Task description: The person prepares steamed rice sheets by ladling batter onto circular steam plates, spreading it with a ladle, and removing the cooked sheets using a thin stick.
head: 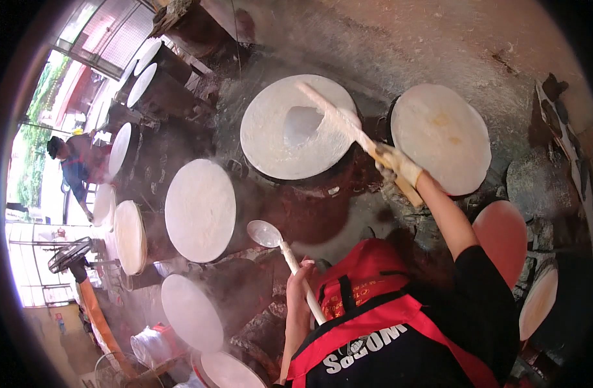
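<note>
My right hand (396,166), in a pale work glove, grips a long wooden stick (362,138). The stick's far part is coated white and slants across a large round vat (262,145). White, foamy-looking material rings a greyish patch (301,127) in the vat's middle; whether that patch is liquid or an opening I cannot tell. My left hand (300,283) holds a ladle by its pale handle (292,259). The ladle's metal bowl (266,233) is tilted above the dark floor, left of my red apron (364,276).
A round pale lid-like disc (442,138) stands right of the vat, another (200,211) at left. Several more pale discs top dark vessels further left. A red disc (501,242) is by my right elbow. Another person (78,165) bends at far left, above a fan (70,254). Steam hangs about.
</note>
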`<state>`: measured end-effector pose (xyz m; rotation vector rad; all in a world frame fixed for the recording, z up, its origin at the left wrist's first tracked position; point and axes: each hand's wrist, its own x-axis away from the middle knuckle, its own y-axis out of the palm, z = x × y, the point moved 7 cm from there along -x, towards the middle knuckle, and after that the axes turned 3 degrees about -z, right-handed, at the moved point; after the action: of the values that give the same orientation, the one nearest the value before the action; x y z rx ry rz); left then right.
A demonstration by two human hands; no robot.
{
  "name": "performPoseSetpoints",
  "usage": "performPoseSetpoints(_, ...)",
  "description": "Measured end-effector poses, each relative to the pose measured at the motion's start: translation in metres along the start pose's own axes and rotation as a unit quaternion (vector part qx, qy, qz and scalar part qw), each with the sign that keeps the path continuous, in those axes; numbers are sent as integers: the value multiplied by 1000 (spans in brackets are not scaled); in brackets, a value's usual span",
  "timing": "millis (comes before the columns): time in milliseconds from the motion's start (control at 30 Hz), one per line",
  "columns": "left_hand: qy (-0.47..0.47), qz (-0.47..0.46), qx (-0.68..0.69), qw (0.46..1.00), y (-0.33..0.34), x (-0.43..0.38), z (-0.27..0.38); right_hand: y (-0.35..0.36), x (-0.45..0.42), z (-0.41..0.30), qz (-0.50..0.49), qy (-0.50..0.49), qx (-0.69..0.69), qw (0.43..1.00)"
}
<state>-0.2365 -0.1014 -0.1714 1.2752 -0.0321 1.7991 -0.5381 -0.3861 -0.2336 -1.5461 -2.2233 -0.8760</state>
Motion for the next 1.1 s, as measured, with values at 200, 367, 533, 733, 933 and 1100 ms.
performPoseSetpoints(200,9,-9,-15,1000,22,2,5,61,-39,-53,149,-148,271,939)
performPoseSetpoints(367,28,-26,-48,998,12,-2,24,72,-20,-32,148,-302,246,909)
performPoseSetpoints(533,18,-82,-15,996,14,4,40,115,-8,7,284,-298,130,902)
performPoseSetpoints(733,51,-34,-148,987,18,19,65,167,-8,-15,183,-171,110,962)
performPoseSetpoints(933,44,-52,-83,994,2,3,60,124,13,33,302,-321,170,881)
performPoseSetpoints(1100,36,-77,-65,994,1,5,64,153,-21,-19,163,-171,137,962)
